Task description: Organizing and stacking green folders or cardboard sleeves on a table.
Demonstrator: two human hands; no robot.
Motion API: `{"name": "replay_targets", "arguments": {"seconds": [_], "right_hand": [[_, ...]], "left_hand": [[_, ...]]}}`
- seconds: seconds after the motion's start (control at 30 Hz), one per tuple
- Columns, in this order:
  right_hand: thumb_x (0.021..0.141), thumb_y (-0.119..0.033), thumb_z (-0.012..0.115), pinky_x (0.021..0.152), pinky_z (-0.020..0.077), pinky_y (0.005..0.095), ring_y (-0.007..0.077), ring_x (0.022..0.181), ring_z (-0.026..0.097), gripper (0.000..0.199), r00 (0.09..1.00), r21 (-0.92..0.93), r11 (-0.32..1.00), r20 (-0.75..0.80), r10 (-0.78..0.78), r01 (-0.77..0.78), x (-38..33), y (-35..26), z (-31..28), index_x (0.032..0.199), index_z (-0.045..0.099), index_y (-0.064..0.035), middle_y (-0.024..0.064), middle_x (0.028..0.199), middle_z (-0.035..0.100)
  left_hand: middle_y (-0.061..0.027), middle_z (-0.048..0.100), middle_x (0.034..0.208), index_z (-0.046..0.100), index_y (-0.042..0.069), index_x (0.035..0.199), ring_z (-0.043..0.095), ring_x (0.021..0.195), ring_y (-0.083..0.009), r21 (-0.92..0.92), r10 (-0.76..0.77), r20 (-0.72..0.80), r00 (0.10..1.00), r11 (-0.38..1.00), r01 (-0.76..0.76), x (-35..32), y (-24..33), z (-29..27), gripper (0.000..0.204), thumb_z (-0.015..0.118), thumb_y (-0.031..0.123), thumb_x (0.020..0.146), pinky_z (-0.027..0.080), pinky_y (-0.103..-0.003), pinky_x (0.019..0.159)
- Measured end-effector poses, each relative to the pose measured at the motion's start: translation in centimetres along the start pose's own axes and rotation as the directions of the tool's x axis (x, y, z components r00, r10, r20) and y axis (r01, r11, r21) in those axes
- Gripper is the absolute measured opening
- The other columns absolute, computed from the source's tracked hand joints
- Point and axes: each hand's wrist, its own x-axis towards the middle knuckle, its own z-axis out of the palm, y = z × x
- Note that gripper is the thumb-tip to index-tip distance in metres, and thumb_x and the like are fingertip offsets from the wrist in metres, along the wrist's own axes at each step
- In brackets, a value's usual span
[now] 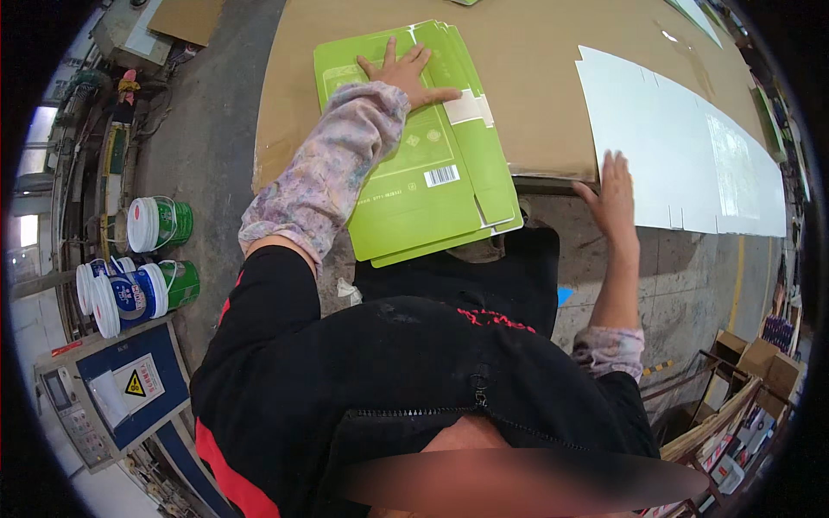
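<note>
left hand [404, 73] flat on green cartons [423, 173], overhanging table edge [380, 173]

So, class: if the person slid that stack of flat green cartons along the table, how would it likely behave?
The stack of flat green cartons is already fanned at its edges, so the sheets would probably slip over one another. It overhangs the cardboard-covered table without drooping, which suggests fair stiffness. The left hand lies flat on top; without that pressure, the glossy-looking top sheets might skid off.

White sheets [691, 147] cut off rt.
</note>
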Motion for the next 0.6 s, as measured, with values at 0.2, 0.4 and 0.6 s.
{"name": "replay_targets", "arguments": {"seconds": [0.2, 0.4, 0.6], "right_hand": [[0.081, -0.015, 0.067, 0.1, 0.041, 0.0395, 0.0371, 0.127, 0.041, 0.065, 0.977, -0.23, 0.968, 0.159, 0.14, -0.101, -1.0, 4.2, 2.6, 0.132, 0.037, 0.0099, 0.0289, 0.134, 0.042], [0.086, -0.004, 0.053, 0.079, 0.0519, 0.0418, 0.0375, 0.101, 0.059, 0.041, 0.982, -0.194, 0.981, 0.184, 0.032, 0.004, 0.7, 5.1, 0.3, 0.124, 0.044, 0.0097, 0.0258, 0.116, 0.057], [0.093, -0.013, 0.042, 0.068, 0.0515, 0.0462, 0.0392, 0.08, 0.063, 0.025, 0.968, -0.116, 0.992, 0.249, -0.025, 0.055, 1.3, 5.0, 0.0, 0.109, 0.052, 0.0034, 0.0269, 0.097, 0.061]], "left_hand": [[0.0032, 0.015, 0.154, 0.021, 0.016, 0.147, 0.0, 0.143, -0.0307, -0.011, 0.005, 0.121, 0.993, 1.0, -0.003, 0.8, 0.3, -0.2, 0.125, 0.056, 0.088, 0.051, 0.001, -0.076, 0.101], [0.0014, 0.01, 0.155, 0.016, 0.012, 0.148, 0.0, 0.143, -0.0316, -0.051, 0.07, 0.127, 0.989, 0.997, -0.064, 0.3, -0.6, 0.9, 0.137, 0.063, 0.086, 0.043, 0.001, -0.076, 0.1], [0.0017, 0.01, 0.155, 0.017, 0.012, 0.148, 0.0, 0.143, -0.0315, -0.1, 0.056, 0.133, 0.989, 0.994, -0.043, 0.5, -0.6, 0.6, 0.136, 0.065, 0.083, 0.043, -0.002, -0.076, 0.101]]}}
